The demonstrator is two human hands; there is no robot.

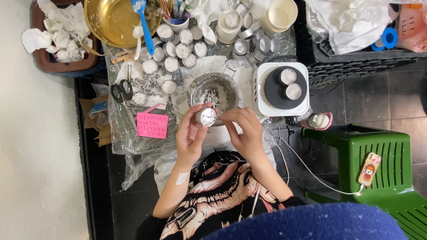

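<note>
Small silver tin cup (pixel 205 116) sits tipped on its side in the left hand (pixel 190 135), whose fingers curl closed around it, just above the person's lap. Right hand (pixel 245 131) meets it from the other side, thumb and fingertips pinched at the cup's rim; whether it grips anything of its own I cannot tell. Directly beyond the cup stands a metal bowl (pixel 215 90) holding white wax scraps, nearly touching the knuckles. Left of the hands lies a pink mould sheet (pixel 152 125), with black-handled scissors (pixel 122 92) a little further on. Right of the bowl, a white hot plate (pixel 281 89) carries two more tin cups (pixel 290 83) on its dark disc. Farther back, many similar cups (pixel 178 46) crowd the counter (pixel 133 138), which is covered in crumpled clear plastic. At the far edge is a gold bowl (pixel 111 18) with a blue spatula (pixel 143 24) leaning in it. A green plastic stool (pixel 382 173) bearing a phone (pixel 369 169) stands on the dark tiled floor (pixel 373 98) to the right.
</note>
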